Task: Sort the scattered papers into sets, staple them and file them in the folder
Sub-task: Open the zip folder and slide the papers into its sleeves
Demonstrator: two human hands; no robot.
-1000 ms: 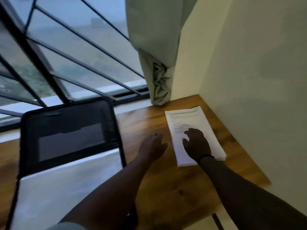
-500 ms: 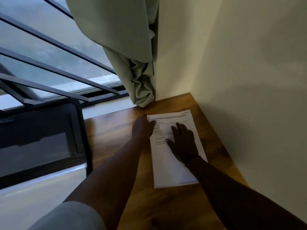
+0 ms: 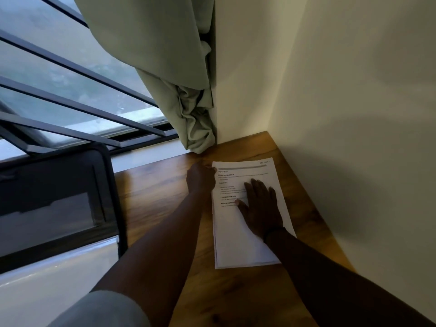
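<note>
The right hand (image 3: 259,206) presses flat, fingers straight, on the paper stack (image 3: 247,246) by the wall — long axis running away from the person — while the left hand (image 3: 200,177) pinches its far-left corner; the open folder (image 3: 111,208) lies left.

Both arms reach fwd, forearms roughly parallel. Left hand (image 3: 200,177) at far end of reach, knuckles up, fingers curled under; can't tell if it pinches anything. Right hand (image 3: 259,204) lies palm down, fingers straight and slightly spread, thumb out to the left. Dark band round right wrist. Grey sleeve on left upper arm.
</note>
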